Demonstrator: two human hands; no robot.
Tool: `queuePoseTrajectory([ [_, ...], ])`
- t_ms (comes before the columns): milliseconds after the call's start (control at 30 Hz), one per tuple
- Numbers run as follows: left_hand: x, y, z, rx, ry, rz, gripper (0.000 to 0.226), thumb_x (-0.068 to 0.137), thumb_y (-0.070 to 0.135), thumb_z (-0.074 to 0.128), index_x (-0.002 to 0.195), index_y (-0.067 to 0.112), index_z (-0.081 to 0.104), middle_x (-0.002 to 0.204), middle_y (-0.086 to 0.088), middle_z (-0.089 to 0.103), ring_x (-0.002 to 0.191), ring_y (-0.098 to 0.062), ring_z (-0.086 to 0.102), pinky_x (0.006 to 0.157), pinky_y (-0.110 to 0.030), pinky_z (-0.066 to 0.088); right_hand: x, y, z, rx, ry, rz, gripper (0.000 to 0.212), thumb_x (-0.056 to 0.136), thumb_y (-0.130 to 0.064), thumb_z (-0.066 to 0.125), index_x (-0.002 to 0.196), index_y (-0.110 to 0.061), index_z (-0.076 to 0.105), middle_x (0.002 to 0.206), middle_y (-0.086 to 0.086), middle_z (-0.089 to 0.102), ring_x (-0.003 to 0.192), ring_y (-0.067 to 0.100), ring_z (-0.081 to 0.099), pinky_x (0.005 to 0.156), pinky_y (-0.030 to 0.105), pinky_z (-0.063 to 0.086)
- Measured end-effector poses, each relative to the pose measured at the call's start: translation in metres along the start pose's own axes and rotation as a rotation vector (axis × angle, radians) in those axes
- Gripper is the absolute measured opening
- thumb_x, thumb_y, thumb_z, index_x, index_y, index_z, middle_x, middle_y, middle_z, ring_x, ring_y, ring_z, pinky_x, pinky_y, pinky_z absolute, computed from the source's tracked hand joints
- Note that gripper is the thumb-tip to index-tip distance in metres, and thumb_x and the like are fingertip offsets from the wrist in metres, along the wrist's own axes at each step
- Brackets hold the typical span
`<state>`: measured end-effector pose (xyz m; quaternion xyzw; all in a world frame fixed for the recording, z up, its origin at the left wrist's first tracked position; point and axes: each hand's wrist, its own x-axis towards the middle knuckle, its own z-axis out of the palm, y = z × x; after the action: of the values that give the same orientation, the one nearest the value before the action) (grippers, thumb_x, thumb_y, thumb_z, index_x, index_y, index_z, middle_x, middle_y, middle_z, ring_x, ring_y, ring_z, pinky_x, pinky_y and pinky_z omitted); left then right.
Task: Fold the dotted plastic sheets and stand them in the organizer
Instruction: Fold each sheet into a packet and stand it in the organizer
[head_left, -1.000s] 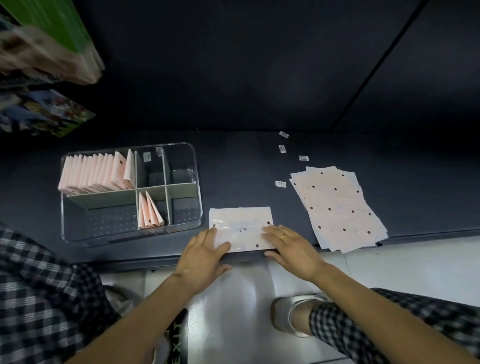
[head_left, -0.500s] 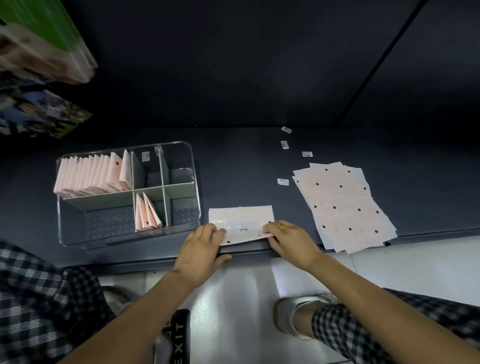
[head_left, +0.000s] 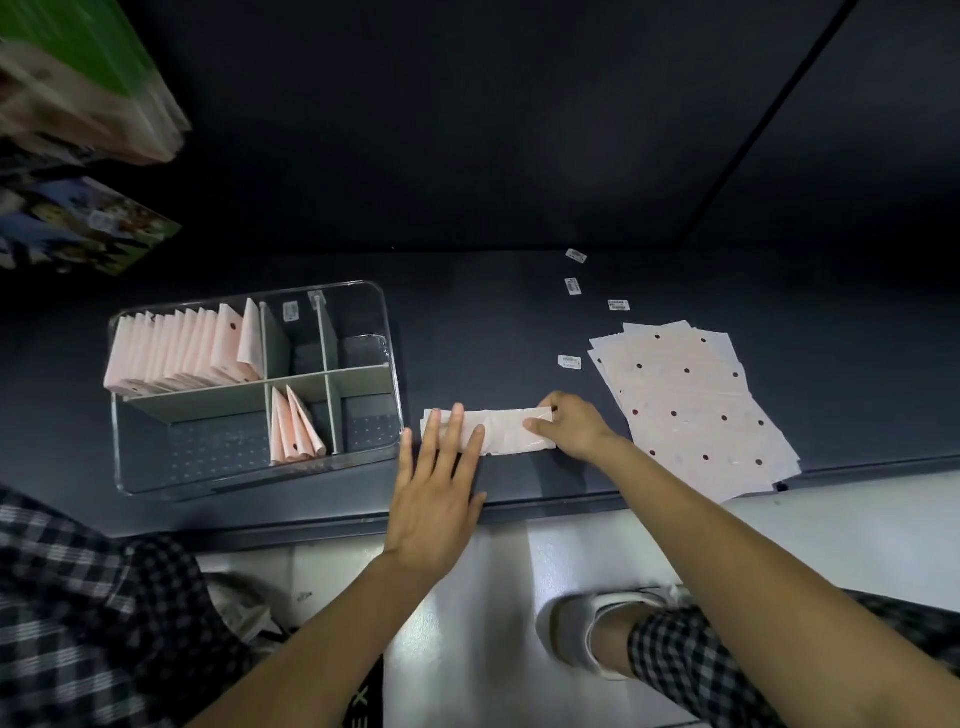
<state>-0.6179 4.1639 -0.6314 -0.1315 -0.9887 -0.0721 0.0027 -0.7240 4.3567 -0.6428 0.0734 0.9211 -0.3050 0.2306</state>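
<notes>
Clear organizer sits on the dark shelf, left of centre, split by grey dividers into compartments. Far-left compartment: a packed row of folded sheets, pink, standing on edge and leaning left. Near-middle compartment: a few more folded pieces, upright, tilted right. The near-left compartment, the near-right one and the two far-right ones show only the dotted floor or bare clear wall; a small label sticks inside a far compartment.

Sheet being folded lies flat on the shelf just right of the organizer, close to the shelf's front edge. Now a narrow strip; long axis runs left to right, roughly parallel to that edge.

Left hand: fingers straight and spread, pressing flat on the strip's left end, palm overhanging the shelf edge. Right hand: fingers curled at the strip's right end, pinching the folded edge there. Hands sit apart, one at each end.

Stack of unfolded dotted sheets fans out to the right, skewed, its near corner hanging over the shelf's front edge. Small white labels scattered on the shelf behind the strip. Open dark shelf surface lies between organizer and stack, behind the strip. Pale floor below the edge.
</notes>
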Motion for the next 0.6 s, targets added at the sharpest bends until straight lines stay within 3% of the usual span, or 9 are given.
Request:
queuePoseTrajectory([
  [167, 0.008, -0.004, 0.002, 0.011, -0.002, -0.078, 0.068, 0.082, 0.038, 0.067, 0.139, 0.008, 0.045, 0.152, -0.018, 0.027, 0.14, -0.04, 0.022, 0.112, -0.055, 0.015, 0.003, -0.002, -0.002, -0.002, -0.023, 0.045, 0.035, 0.087, -0.031, 0.065, 0.113, -0.01, 0.057, 0.121, 0.009, 0.06, 0.111, 0.024, 0.055, 0.082, 0.023, 0.037],
  [267, 0.007, -0.004, 0.012, 0.103, -0.141, 0.12, 0.07, 0.097, 0.046, 0.038, 0.151, 0.01, 0.011, 0.158, -0.011, -0.006, 0.141, -0.027, -0.02, 0.114, -0.043, -0.016, 0.003, -0.003, -0.002, -0.007, -0.025, 0.056, 0.034, 0.087, -0.03, 0.066, 0.112, -0.009, 0.056, 0.12, 0.009, 0.06, 0.111, 0.025, 0.055, 0.085, 0.025, 0.039],
  [333, 0.01, -0.004, 0.019, 0.096, -0.203, 0.171, 0.072, 0.099, 0.05, 0.028, 0.15, 0.014, -0.007, 0.157, -0.008, -0.019, 0.138, -0.023, -0.03, 0.11, -0.036, -0.025, 0.003, -0.003, -0.002, -0.006, -0.019, 0.056, 0.034, 0.087, -0.029, 0.066, 0.112, -0.009, 0.056, 0.119, 0.01, 0.06, 0.11, 0.025, 0.055, 0.086, 0.026, 0.04],
  [433, 0.017, -0.005, 0.023, 0.036, -0.284, 0.112, 0.076, 0.097, 0.057, 0.025, 0.149, 0.019, -0.015, 0.156, -0.01, -0.022, 0.143, -0.025, -0.021, 0.114, -0.035, -0.016, 0.002, -0.004, 0.0, 0.009, -0.013, 0.064, 0.032, 0.087, -0.028, 0.066, 0.111, -0.01, 0.055, 0.118, 0.01, 0.06, 0.108, 0.025, 0.055, 0.084, 0.026, 0.041],
  [600, 0.021, -0.006, 0.027, 0.054, -0.399, 0.081, 0.075, 0.093, 0.064, 0.017, 0.147, 0.027, -0.019, 0.152, -0.021, -0.027, 0.141, -0.032, -0.025, 0.117, -0.04, -0.011, -0.001, -0.006, 0.002, 0.015, 0.022, 0.055, 0.03, 0.088, -0.028, 0.064, 0.11, -0.011, 0.052, 0.115, 0.009, 0.061, 0.105, 0.025, 0.056, 0.083, 0.028, 0.041],
])
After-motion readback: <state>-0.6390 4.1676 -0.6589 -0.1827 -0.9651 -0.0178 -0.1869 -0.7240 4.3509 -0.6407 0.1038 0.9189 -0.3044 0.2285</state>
